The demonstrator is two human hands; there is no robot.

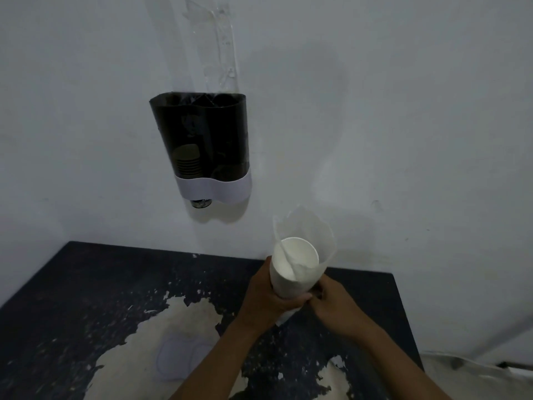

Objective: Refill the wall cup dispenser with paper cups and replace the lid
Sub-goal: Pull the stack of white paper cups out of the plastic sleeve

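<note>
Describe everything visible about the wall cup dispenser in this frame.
The wall cup dispenser hangs on the pale wall above the dark table. Its body is dark, see-through plastic shaped as two joined tubes, with a white band across the bottom and a small metal part beneath. The top is open, with no lid on it. A short stack of cups sits low in the left tube. Neither hand touches it.

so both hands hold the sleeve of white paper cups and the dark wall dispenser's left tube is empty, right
Not quite. The head view shows both hands, left hand and right hand, on the white paper cup sleeve, but the dark wall dispenser has some cups stacked in its left tube.
</note>
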